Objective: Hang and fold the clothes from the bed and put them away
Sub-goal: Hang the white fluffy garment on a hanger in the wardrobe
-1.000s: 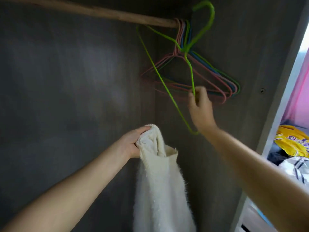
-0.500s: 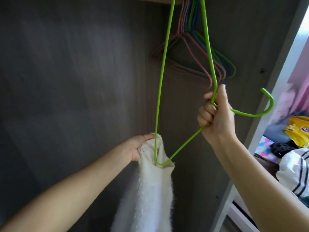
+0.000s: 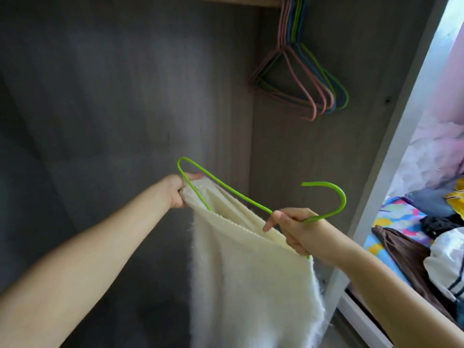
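Observation:
A fluffy cream garment (image 3: 247, 272) hangs down in front of me inside a dark grey wardrobe. My left hand (image 3: 179, 190) grips its top left edge. A green wire hanger (image 3: 241, 194) lies almost level, its left shoulder end poking out above the garment's opening beside my left hand. My right hand (image 3: 296, 231) grips the hanger at the neck, just below its hook (image 3: 334, 197), and also touches the garment's right edge. The hanger's lower part is hidden inside the fabric.
Several pink, blue and green wire hangers (image 3: 301, 79) hang from a wooden rail (image 3: 251, 0) at the top. The wardrobe's white frame (image 3: 401, 136) runs down the right. Beyond it the bed (image 3: 391, 219) holds a pile of clothes (image 3: 437, 252).
My right hand brought the green hanger down from upright to nearly level and slid it into the garment's opening. My left hand kept hold of the garment's top edge.

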Tool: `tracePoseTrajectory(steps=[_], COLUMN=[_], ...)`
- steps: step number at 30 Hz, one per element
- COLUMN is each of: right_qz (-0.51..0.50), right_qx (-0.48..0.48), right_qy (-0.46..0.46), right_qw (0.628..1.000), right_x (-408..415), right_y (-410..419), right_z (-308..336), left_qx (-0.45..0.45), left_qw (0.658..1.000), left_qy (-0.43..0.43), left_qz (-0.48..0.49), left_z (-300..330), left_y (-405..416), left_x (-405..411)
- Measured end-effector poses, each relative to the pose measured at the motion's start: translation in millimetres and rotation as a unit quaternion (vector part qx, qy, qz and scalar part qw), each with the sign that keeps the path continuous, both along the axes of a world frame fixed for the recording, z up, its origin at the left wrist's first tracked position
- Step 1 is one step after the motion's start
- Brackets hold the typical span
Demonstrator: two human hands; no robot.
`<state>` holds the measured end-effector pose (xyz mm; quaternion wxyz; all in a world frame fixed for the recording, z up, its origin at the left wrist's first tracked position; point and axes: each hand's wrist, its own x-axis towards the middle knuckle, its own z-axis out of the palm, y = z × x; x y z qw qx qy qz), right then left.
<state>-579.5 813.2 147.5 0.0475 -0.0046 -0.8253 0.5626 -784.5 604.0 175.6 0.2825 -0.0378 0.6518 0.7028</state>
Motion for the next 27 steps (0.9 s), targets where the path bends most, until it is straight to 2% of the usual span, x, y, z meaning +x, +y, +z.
tracePoseTrajectory(steps=[5, 9, 13, 14, 15, 16, 17, 18, 19, 21, 23, 25, 26, 27], right_qz=[-0.043, -0.031, -0.054, -0.057, -0.052, -0.041, -0.031, -0.026, -0.032, -0.048, -0.046, -0.042, -0.037, -0.024], right_qx=[0.113, 0.175, 0.207, 0.214, 0.215, 0.199, 0.147, 0.075, 0.017, -0.04, -0.076, -0.095, -0.103, -0.112], right_qy=[-0.123, -0.141, -0.171, -0.189, -0.212, -0.238, -0.262, -0.27, -0.254, -0.207, -0.197, -0.228, -0.241, -0.244], right_qw=[0.985, 0.974, 0.962, 0.957, 0.952, 0.95, 0.953, 0.96, 0.966, 0.976, 0.976, 0.968, 0.964, 0.963], right_x=[12.1, 22.1, 35.9, 37.9, 38.6, 38.5, 37.6, 35.3, 32.2, 22.2, 7.2, -8.3, -14.8, -21.1], right_y=[4.1, 0.9, 3.7, 4.2, 3.1, 0.4, -1.4, -1.2, 0.6, 0.2, -11.5, -28.1, -34.1, -38.2], right_z=[6.9, -1.0, -16.9, -20.7, -23.7, -24.5, -21.7, -16.0, -8.9, 5.5, 12.0, 13.0, 13.3, 15.3], left_qx=[-0.018, -0.08, -0.051, -0.049, -0.071, -0.132, -0.214, -0.282, -0.316, -0.298, -0.27, -0.276, -0.283, -0.271], left_qw=[0.996, 0.98, 0.995, 0.996, 0.992, 0.973, 0.931, 0.872, 0.826, 0.784, 0.779, 0.788, 0.8, 0.828], left_qy=[0.033, 0.126, 0.066, 0.062, 0.099, 0.187, 0.297, 0.4, 0.466, 0.544, 0.565, 0.549, 0.528, 0.489], left_qz=[0.079, 0.135, 0.062, 0.044, 0.033, 0.021, 0.002, -0.011, -0.022, -0.023, -0.016, -0.033, -0.041, -0.039], left_z=[-26.1, -43.7, -45.1, -41.6, -38.1, -35.2, -31.4, -29.0, -28.0, -30.4, -33.2, -36.3, -39.8, -42.7], left_y=[12.3, 28.9, 30.9, 33.9, 38.9, 43.5, 47.3, 51.4, 54.7, 55.8, 57.5, 57.7, 55.1, 47.9], left_x=[0.8, -6.1, -0.1, 3.7, 7.8, 14.4, 22.4, 30.3, 38.7, 50.1, 53.9, 57.2, 58.5, 57.6])
